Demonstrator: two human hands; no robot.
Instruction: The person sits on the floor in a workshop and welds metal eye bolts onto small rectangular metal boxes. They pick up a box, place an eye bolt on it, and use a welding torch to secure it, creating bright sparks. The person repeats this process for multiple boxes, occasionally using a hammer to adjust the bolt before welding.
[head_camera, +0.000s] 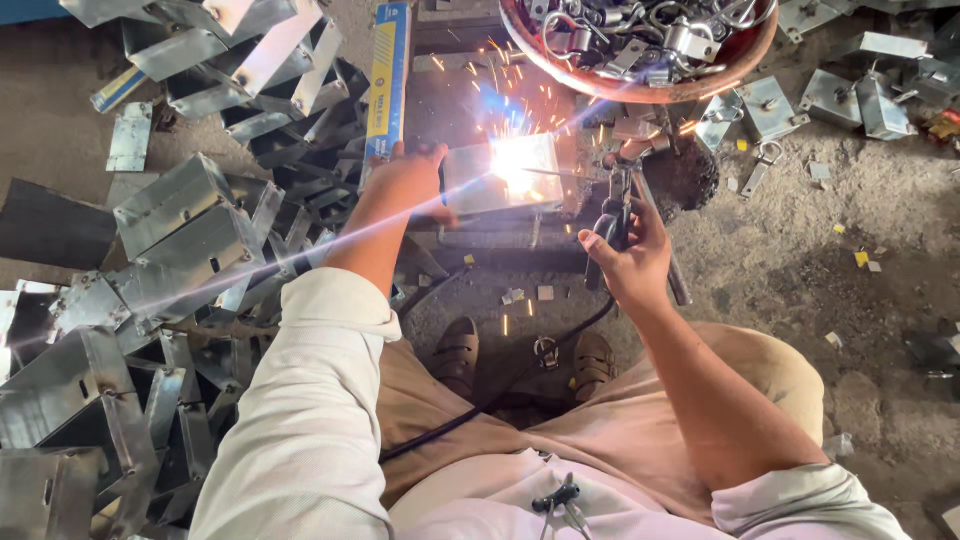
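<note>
A small metal box (500, 175) sits at upper centre of the frame, sparks bursting from its face. The left hand (410, 180) grips its left edge; the right hand (630, 250) is closed around a welding holder (612, 215) just right of it. A bowl (640, 88) of metal fittings sits above, stacked metal brackets (180, 230) at left

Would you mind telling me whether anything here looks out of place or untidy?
Yes: small metal brackets lie scattered on the dirt beside the bowl, and sparks fly near the bare left hand holding the metal box.
</note>
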